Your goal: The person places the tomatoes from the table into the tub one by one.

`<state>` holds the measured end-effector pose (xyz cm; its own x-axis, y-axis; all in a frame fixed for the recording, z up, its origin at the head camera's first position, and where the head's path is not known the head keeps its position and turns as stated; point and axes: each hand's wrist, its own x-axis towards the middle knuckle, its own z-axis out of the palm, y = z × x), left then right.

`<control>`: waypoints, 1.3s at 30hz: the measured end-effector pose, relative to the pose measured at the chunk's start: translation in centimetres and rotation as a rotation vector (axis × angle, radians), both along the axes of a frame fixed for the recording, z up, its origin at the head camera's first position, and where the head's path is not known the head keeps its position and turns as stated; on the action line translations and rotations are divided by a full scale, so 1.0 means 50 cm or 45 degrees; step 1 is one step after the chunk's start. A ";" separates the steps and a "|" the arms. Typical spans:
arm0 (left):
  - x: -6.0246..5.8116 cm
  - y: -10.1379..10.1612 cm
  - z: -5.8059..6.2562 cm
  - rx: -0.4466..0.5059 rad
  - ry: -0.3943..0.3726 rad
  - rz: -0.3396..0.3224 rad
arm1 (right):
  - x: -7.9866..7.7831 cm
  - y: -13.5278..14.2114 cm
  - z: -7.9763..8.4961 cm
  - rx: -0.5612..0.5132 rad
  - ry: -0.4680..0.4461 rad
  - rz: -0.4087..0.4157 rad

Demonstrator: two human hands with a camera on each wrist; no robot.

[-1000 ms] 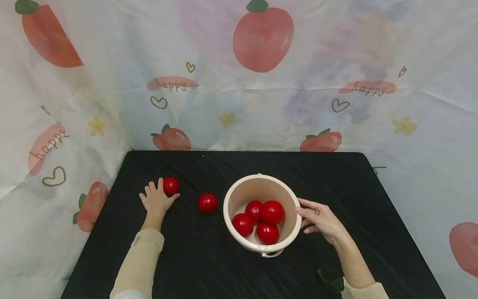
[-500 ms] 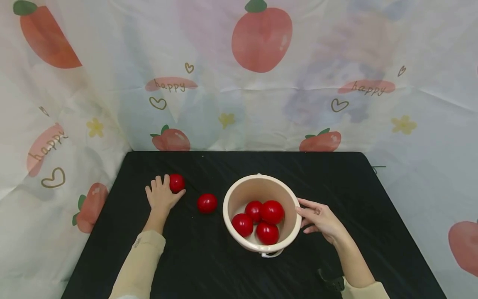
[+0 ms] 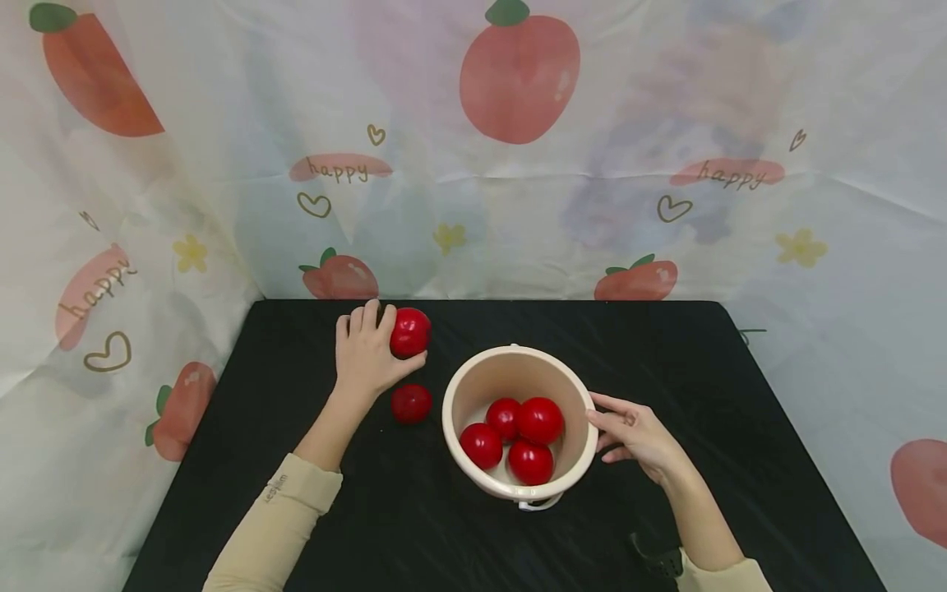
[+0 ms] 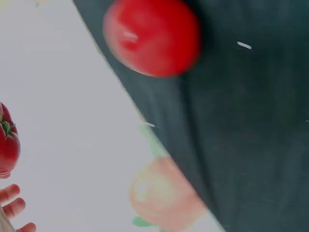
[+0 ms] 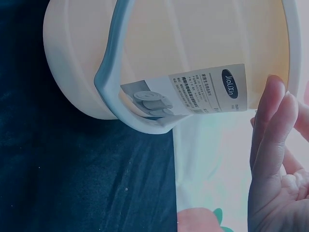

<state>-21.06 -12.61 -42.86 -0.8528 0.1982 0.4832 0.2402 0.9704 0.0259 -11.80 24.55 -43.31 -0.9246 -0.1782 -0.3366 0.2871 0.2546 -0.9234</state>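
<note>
My left hand grips a red tomato between thumb and fingers, above the back-left part of the table. In the left wrist view, a tomato with a green stem end shows at the left edge beside fingertips. A second tomato lies on the black cloth just below the left hand; a blurred tomato fills the top of the left wrist view. Several tomatoes lie inside a cream bucket. At the bucket's right rim, my right hand holds on with thumb and fingers.
Black cloth covers the table. A patterned curtain hangs behind it and along the sides. The bucket's handle hangs down beside a printed label. A dark band sits at the right wrist.
My left hand has gripped the left tomato and carried it to the right and away from me. The right hand and bucket have stayed put.
</note>
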 end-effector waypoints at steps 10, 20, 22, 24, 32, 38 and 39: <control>0.063 0.111 0.040 -0.122 0.119 -0.308 | 0.000 0.001 -0.002 0.003 -0.006 -0.004; 0.117 0.185 0.008 -0.354 -0.011 -0.523 | 0.000 0.001 -0.002 0.008 -0.011 -0.015; 0.123 0.194 0.002 -0.390 -0.045 -0.549 | 0.000 0.001 -0.003 0.008 -0.010 -0.012; 0.126 0.202 0.000 -0.426 -0.077 -0.572 | -0.001 0.002 -0.003 0.008 -0.013 -0.014; 0.131 0.230 -0.002 -0.686 -0.226 -0.655 | -0.001 0.001 -0.002 -0.001 -0.016 -0.013; 0.133 0.249 -0.005 -0.926 -0.256 -0.679 | -0.002 0.001 -0.003 -0.003 -0.023 -0.019; 0.133 0.252 -0.007 -0.956 -0.271 -0.686 | -0.002 0.001 -0.003 -0.002 -0.026 -0.018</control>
